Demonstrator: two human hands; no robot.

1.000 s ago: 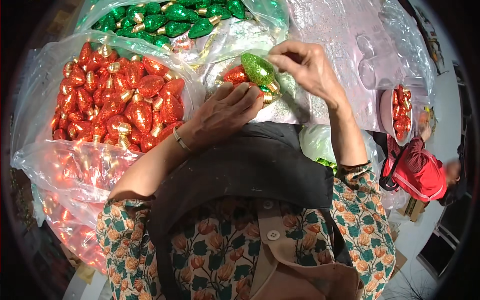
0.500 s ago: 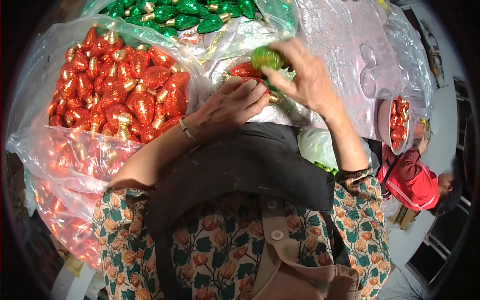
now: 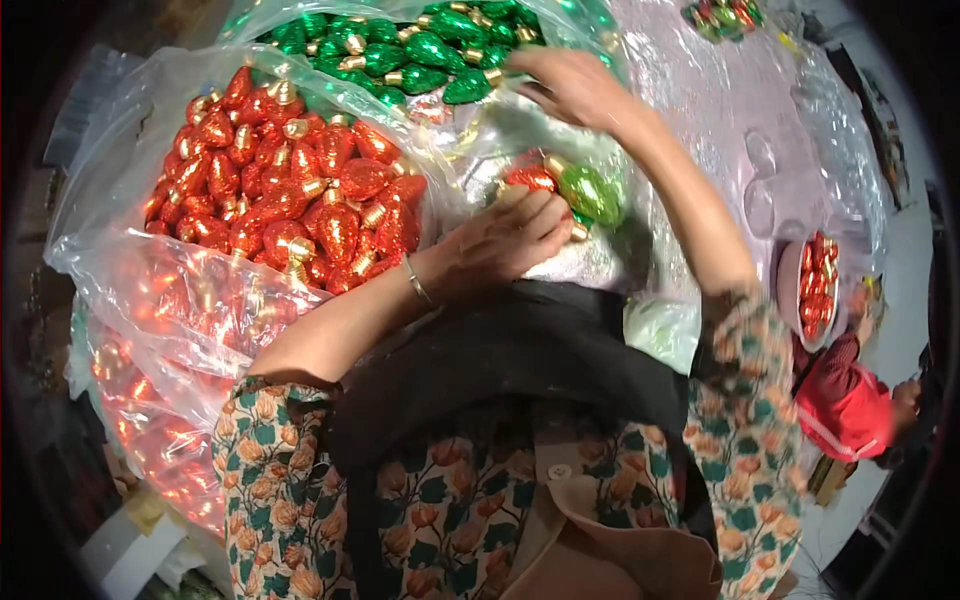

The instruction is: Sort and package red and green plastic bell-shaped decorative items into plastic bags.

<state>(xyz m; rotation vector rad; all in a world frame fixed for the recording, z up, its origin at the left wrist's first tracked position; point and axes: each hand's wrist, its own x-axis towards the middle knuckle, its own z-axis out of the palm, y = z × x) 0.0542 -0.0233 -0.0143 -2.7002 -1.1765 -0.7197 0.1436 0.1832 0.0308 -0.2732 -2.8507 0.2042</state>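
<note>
My left hand (image 3: 515,235) is closed low over the foil-covered table, its fingers bent around a red glitter bulb ornament mostly hidden beneath them. Just beyond the fingers shows another red glitter bulb (image 3: 530,178). Against the right of this small group lies a light green bulb ornament (image 3: 592,195), with gold caps around it. Farther out, my right hand (image 3: 568,90) reaches to the near right edge of the dark green glitter bulbs (image 3: 422,80). Its thumb and fingers are apart, close to a gold cap; I see nothing held in them.
A clear plastic bag full of red glitter bulbs (image 3: 285,190) spreads across the left. At the far right edge stands an oval container with red bulbs (image 3: 817,285), near a person in red (image 3: 850,400). A mixed ornament cluster (image 3: 722,17) lies at the top.
My right hand has let go of the light green bulb, which now lies beside the red ones, and has moved away toward the dark green bulbs. My left hand stays on the group.
</note>
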